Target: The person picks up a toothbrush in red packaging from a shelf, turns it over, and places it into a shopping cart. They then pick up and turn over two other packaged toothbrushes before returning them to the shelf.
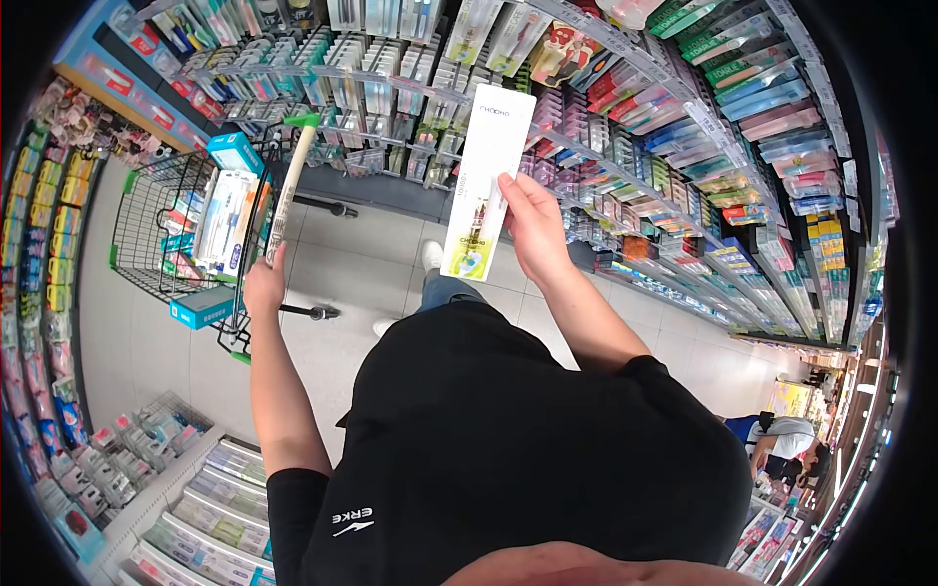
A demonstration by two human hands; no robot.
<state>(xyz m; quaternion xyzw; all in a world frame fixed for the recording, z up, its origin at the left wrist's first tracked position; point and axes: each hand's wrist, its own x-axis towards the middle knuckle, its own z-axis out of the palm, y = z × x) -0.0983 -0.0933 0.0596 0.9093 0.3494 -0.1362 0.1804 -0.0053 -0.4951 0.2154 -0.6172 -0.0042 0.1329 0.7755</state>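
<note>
My right hand grips a long, flat white package by its right edge. This looks like a toothbrush pack, with dark lettering and a green and yellow printed lower end. It is held up in front of the shelves. On the left, my left hand is closed around the pale handle of a shopping cart, near the handle's lower end. Inside the wire basket are white packs and a teal box. Another teal box lies at its near side.
Tall shelves of packaged toothbrushes run ahead and along the right. A low display rack stands at the lower left, with more stocked shelves beyond the cart. Another person is at the far right. Grey tiled floor lies between.
</note>
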